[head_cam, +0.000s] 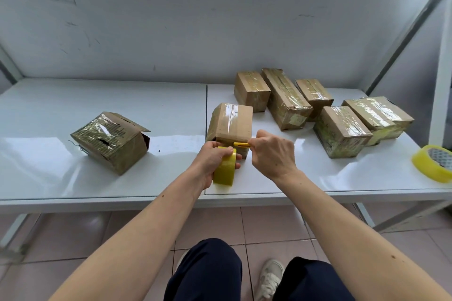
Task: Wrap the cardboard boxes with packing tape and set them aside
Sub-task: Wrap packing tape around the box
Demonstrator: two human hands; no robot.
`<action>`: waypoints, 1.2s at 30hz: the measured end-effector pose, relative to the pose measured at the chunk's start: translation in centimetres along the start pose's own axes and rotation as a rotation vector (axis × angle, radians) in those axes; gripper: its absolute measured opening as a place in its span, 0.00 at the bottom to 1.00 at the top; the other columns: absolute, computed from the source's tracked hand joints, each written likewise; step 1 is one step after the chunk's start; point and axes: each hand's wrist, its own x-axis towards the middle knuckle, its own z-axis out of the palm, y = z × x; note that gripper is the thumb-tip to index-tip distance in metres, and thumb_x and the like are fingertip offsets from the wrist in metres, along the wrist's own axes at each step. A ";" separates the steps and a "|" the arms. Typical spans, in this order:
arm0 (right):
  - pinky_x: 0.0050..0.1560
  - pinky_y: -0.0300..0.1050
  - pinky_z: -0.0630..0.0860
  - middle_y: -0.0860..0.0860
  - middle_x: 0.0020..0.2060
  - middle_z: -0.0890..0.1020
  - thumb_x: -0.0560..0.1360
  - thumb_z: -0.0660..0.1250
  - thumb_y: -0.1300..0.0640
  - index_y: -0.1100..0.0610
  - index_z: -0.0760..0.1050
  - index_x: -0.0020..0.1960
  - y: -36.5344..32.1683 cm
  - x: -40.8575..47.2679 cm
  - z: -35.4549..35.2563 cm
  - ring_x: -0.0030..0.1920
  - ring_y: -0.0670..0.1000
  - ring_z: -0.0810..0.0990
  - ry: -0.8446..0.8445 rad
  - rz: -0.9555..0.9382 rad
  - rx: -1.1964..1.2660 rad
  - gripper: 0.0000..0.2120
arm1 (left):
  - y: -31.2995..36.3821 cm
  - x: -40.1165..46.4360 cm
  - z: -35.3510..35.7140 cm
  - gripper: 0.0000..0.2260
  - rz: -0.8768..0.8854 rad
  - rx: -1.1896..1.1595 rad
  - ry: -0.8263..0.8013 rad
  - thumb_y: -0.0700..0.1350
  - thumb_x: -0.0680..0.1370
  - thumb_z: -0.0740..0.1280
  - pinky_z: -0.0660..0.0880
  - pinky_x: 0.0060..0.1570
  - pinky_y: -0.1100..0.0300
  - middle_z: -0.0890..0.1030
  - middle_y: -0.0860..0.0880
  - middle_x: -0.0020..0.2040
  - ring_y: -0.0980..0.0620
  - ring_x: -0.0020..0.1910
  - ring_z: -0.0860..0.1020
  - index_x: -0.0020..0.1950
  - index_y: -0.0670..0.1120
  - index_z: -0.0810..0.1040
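Note:
A cardboard box (231, 121) with a strip of clear tape over its top stands at the middle of the white table (102, 107). Just in front of it my left hand (212, 161) grips a yellowish roll of packing tape (225, 170) held on edge. My right hand (272, 153) grips a yellow cutter (241, 144), its tip pointing left between the roll and the box's near face. A torn, tape-covered box (111, 142) with an open flap lies tilted at the left.
Several taped boxes (286, 99) are grouped at the back right of the table. A second tape roll (433, 162) lies near the table's right edge. A slanted metal shelf strut (413, 29) rises at the right. Below are tiled floor and my legs.

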 end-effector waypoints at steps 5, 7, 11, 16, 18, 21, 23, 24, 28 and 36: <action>0.32 0.41 0.60 0.49 0.40 0.80 0.75 0.64 0.57 0.53 0.84 0.46 2.0 -0.1 -0.2 0.38 0.56 0.78 -0.101 0.006 -0.041 0.09 | 0.1 -0.1 -0.2 0.11 -0.012 -0.017 -0.011 0.39 0.82 0.65 0.80 0.42 0.53 0.85 0.41 0.48 0.47 0.36 0.83 0.64 0.42 0.71; 0.36 0.43 0.63 0.48 0.43 0.81 0.76 0.65 0.54 0.52 0.83 0.49 2.6 -0.5 -0.5 0.43 0.57 0.79 -0.033 0.116 0.107 0.08 | 0.1 -0.1 -0.3 0.11 -0.010 -0.014 -0.015 0.39 0.81 0.65 0.79 0.42 0.53 0.85 0.41 0.48 0.47 0.35 0.83 0.63 0.42 0.71; 0.41 0.45 0.66 0.46 0.43 0.76 0.77 0.66 0.44 0.50 0.78 0.54 0.9 1.7 0.0 0.47 0.54 0.77 -0.013 0.177 0.351 0.12 | 0.2 0.0 -0.1 0.12 -0.014 -0.015 -0.024 0.39 0.81 0.66 0.80 0.43 0.52 0.85 0.41 0.48 0.47 0.36 0.84 0.64 0.42 0.72; 0.42 0.44 0.66 0.49 0.47 0.81 0.71 0.71 0.36 0.43 0.82 0.54 -0.8 4.5 2.3 0.49 0.53 0.78 -0.130 0.166 0.417 0.17 | 0.2 0.1 -0.6 0.13 -0.020 -0.033 -0.029 0.37 0.79 0.67 0.81 0.43 0.51 0.85 0.39 0.47 0.46 0.35 0.83 0.63 0.40 0.74; 0.41 0.44 0.65 0.49 0.47 0.81 0.70 0.72 0.35 0.43 0.83 0.57 -0.4 4.5 2.9 0.48 0.53 0.78 -0.110 0.168 0.405 0.20 | 0.4 -0.1 -0.9 0.11 -0.037 -0.017 -0.038 0.38 0.79 0.67 0.81 0.41 0.53 0.85 0.41 0.43 0.47 0.33 0.82 0.61 0.41 0.74; 0.41 0.44 0.64 0.48 0.45 0.79 0.70 0.72 0.36 0.46 0.83 0.57 -0.3 4.3 3.3 0.47 0.54 0.78 -0.095 0.154 0.416 0.21 | 0.4 -0.7 -2.0 0.06 -0.116 0.030 -0.027 0.41 0.77 0.65 0.79 0.38 0.57 0.84 0.44 0.38 0.52 0.28 0.78 0.54 0.43 0.76; 0.41 0.44 0.65 0.47 0.43 0.77 0.70 0.73 0.36 0.49 0.84 0.53 -0.2 4.4 3.3 0.47 0.54 0.78 -0.106 0.169 0.428 0.20 | 0.3 -0.8 -2.9 0.08 -0.157 0.021 -0.002 0.43 0.76 0.66 0.77 0.41 0.56 0.85 0.45 0.39 0.53 0.27 0.77 0.54 0.43 0.77; 0.40 0.44 0.65 0.47 0.42 0.77 0.69 0.73 0.36 0.50 0.84 0.51 -0.2 4.4 3.3 0.46 0.54 0.78 -0.113 0.179 0.434 0.20 | 0.3 -0.8 -3.4 0.10 -0.154 0.005 0.015 0.44 0.76 0.66 0.77 0.43 0.55 0.85 0.45 0.40 0.54 0.28 0.77 0.56 0.43 0.77; 0.38 0.43 0.67 0.51 0.42 0.81 0.64 0.71 0.28 0.51 0.83 0.46 -1.6 5.1 2.9 0.43 0.54 0.79 -0.058 0.210 0.347 0.27 | 0.4 -0.6 -3.7 0.10 -0.077 0.032 0.065 0.43 0.77 0.65 0.78 0.45 0.53 0.86 0.44 0.42 0.51 0.32 0.79 0.57 0.45 0.76; 0.41 0.44 0.69 0.53 0.45 0.80 0.68 0.78 0.48 0.54 0.77 0.46 -1.8 4.6 3.2 0.46 0.56 0.78 -0.156 0.199 0.412 0.15 | 0.4 -1.9 -3.3 0.06 -0.052 0.038 0.088 0.41 0.78 0.65 0.78 0.38 0.56 0.85 0.45 0.36 0.51 0.30 0.79 0.54 0.45 0.75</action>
